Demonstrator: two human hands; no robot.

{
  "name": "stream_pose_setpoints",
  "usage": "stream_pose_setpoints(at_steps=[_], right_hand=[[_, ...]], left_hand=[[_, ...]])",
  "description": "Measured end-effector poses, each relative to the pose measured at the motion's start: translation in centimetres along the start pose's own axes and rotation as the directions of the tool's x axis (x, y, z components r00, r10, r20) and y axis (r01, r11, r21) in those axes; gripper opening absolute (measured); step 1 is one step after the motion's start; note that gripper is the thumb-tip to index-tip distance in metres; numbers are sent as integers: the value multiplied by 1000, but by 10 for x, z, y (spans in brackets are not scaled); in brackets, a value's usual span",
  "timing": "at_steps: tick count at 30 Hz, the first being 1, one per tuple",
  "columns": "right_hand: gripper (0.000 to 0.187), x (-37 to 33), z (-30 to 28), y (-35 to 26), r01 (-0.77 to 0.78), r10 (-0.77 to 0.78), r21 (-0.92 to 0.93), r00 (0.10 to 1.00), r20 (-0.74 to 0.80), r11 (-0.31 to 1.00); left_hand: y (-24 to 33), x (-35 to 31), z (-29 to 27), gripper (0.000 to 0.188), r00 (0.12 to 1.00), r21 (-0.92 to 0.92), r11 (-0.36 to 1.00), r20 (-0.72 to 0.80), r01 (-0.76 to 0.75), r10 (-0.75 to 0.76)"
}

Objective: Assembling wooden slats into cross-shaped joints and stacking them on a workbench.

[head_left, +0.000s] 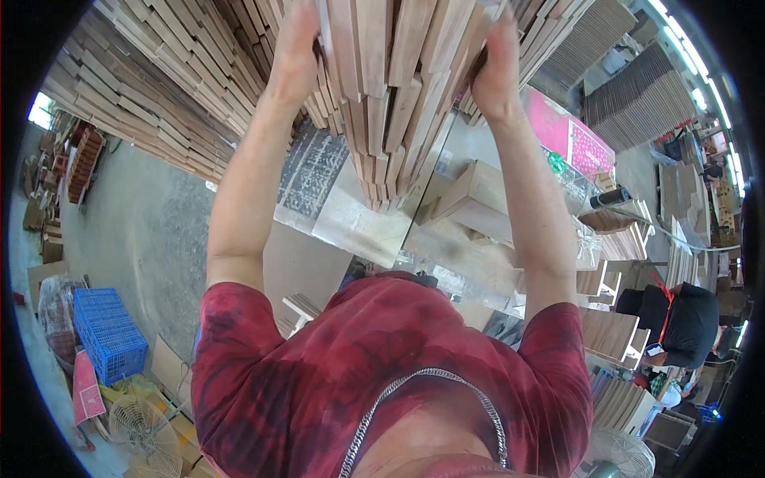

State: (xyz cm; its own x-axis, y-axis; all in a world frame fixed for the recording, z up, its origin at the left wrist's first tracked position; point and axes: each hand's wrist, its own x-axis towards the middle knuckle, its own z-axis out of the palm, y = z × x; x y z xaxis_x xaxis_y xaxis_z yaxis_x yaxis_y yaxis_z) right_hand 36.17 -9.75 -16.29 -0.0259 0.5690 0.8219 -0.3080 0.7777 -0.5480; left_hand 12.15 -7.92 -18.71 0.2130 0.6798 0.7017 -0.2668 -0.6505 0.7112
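Observation:
In front of me a tall stack of light-brown wooden strips rises on a pale board; its layers have uneven ends. Both my arms are raised toward its top. Against the left side of the upper strips is my left hand, while my right hand presses the opposite side, so the upper strips are clasped between them. The fingertips are cut off or hidden at the upper edge, and the right hand looks slightly blurred.
More tall stacks of wooden strips stand close on the left. Boxy wooden pieces lie right of my stack. A blue plastic crate and a fan are at lower left. Another person in black is at far right.

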Motion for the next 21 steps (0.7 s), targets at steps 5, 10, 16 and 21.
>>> stream_pose_setpoints(at_steps=[5,10,16,21], right_hand=[[74,-28,-9,16,-232,236,-72,970,50,970],[81,-28,-3,14,-200,207,-106,976,59,974],[84,-30,-5,12,-37,31,-215,999,-28,976],[69,-67,-10,32,-290,269,-255,956,-116,922]], left_hand=[[-54,-44,4,92,975,34,998,-214,-54,60],[-24,-47,18,89,995,-62,995,-50,80,-84],[-21,-37,28,97,984,-142,988,-155,65,-87],[-43,-67,33,89,972,-92,993,-216,78,-97]])
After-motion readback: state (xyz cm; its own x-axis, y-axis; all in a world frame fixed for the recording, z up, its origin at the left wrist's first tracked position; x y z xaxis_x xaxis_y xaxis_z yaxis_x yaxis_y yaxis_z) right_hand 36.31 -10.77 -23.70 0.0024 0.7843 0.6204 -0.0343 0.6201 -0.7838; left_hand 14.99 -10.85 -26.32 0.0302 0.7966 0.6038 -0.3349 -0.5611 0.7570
